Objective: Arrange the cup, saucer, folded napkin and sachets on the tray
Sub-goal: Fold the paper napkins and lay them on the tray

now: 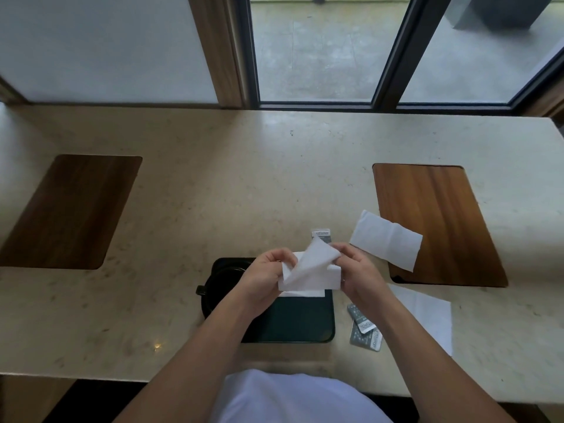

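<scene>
Both hands — left hand [262,277], right hand [358,274] — pinch the napkin [308,270] above the tray [305,325]. Align edges first, then crease firmly — keep the fold square.

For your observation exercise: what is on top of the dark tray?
On the tray sits a dark cup, partly hidden by the left hand. Both hands hold a white napkin above it, covering the far end.

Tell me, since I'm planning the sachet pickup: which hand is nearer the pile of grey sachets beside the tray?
Right. The right hand holds the napkin just above and left of the grey sachets; the left hand is farther left, over the tray.
</scene>
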